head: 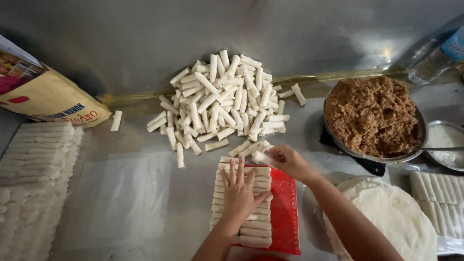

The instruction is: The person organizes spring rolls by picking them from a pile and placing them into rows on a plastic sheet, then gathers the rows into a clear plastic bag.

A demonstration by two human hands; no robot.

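Observation:
My left hand (239, 191) lies flat, fingers spread, on a stacked row of pale rolled spring rolls (253, 227) that sit on a red tray (285, 212). At the tray's far right corner my right hand (287, 162) pinches one white roll (261, 156) between its fingertips. Just beyond lies a big loose pile of the same rolls (222, 101) on the steel table (145, 193). My right forearm crosses over a stack of round white wrappers (396, 217).
A metal bowl of brown minced filling (372, 116) stands at the right, with a smaller steel bowl (447, 145) beside it. Packed rows of rolls (34, 174) fill the left edge. A yellow bag (48, 96) lies far left, a plastic bottle (437, 58) top right.

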